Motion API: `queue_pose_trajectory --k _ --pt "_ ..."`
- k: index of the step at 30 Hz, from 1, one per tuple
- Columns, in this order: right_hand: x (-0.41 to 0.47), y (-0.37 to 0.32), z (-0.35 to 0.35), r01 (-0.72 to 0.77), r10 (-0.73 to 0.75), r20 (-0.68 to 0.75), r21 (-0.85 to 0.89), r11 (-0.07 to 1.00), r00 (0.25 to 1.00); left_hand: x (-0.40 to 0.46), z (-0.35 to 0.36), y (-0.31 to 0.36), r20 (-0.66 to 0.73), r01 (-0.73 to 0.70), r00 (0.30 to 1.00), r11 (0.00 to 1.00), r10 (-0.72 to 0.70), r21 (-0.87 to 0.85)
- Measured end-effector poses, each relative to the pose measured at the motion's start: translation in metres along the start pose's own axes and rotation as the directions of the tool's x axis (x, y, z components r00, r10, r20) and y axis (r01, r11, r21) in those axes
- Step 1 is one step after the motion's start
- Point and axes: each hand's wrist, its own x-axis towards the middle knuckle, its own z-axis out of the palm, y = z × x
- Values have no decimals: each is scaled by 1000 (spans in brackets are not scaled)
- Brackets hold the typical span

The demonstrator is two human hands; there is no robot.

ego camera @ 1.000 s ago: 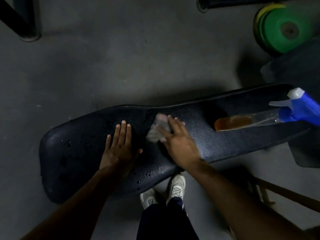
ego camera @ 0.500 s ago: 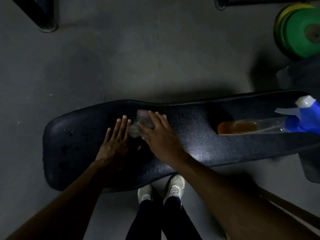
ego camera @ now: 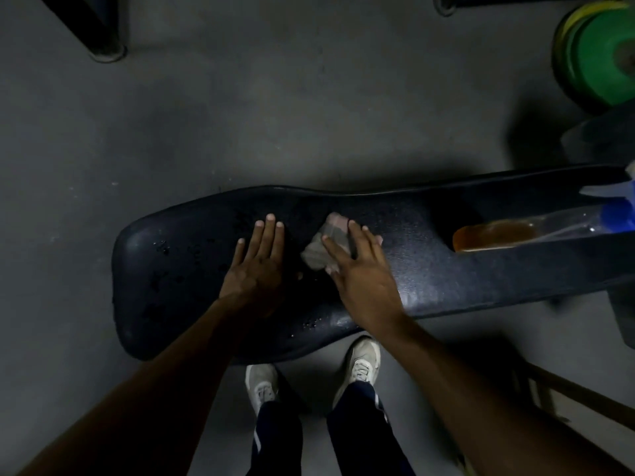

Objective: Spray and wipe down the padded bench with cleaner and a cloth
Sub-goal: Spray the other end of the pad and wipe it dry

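A long black padded bench (ego camera: pixel 481 276) runs across the view, with wet droplets on its wider left end. My left hand (ego camera: pixel 256 266) lies flat on the pad, fingers together, holding nothing. Just right of it my right hand (ego camera: pixel 360 273) presses a small grey cloth (ego camera: pixel 321 250) onto the pad, fingers spread over it. A clear spray bottle (ego camera: pixel 508 233) with amber liquid and a blue trigger head lies on its side on the right part of the bench.
Green and yellow weight plates (ego camera: pixel 598 53) stand on the grey floor at the top right. A black frame foot (ego camera: pixel 103 46) is at the top left. My feet in pale shoes (ego camera: pixel 360 362) are under the bench's near edge. A bar (ego camera: pixel 584 396) crosses the lower right.
My right hand has slid the cloth left toward my left hand and then back to the right. My left hand has stayed flat on the pad.
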Motion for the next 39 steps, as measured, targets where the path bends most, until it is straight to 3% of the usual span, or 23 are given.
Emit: queue_pose_trajectory --k 3,7,9,13,16,18,22,24,31,36,39 --pt "-46 -23 17 160 -149 99 -111 981 984 -3 -6 -2 -8 -11 1000 1000 11 -24" --pt "-98 -22 30 209 -187 147 -151 966 971 -27 -3 -22 -115 -49 992 997 42 -52" --pt "-109 -17 25 162 -138 141 -174 971 980 -42 0 -35 -146 -57 988 998 50 -39" --pt "-102 -13 17 -140 142 73 -32 990 987 -67 5 -63 -145 -23 989 999 18 -27" --pt "-87 -39 26 -263 263 6 43 964 965 -79 10 -82 -138 22 990 999 -29 -47" --pt "-84 -72 36 -231 231 9 78 970 973 -86 13 -92 -140 38 989 998 -44 -47" --pt "-106 -128 64 -32 30 49 27 999 998 -96 21 -110 -130 32 991 999 -35 -20" --pt "-123 -133 73 -16 14 59 35 999 998 -100 24 -117 -123 27 992 1000 -29 -13" --pt "-133 -78 56 -229 227 31 112 967 973 -105 24 -129 -121 5 993 999 -9 -32" --pt "-66 -67 41 -350 375 -139 177 920 917 -98 20 -126 -161 22 986 994 -38 -103" --pt "-33 -102 45 -283 303 -123 160 946 945 -90 15 -131 -184 49 980 991 -72 -124"
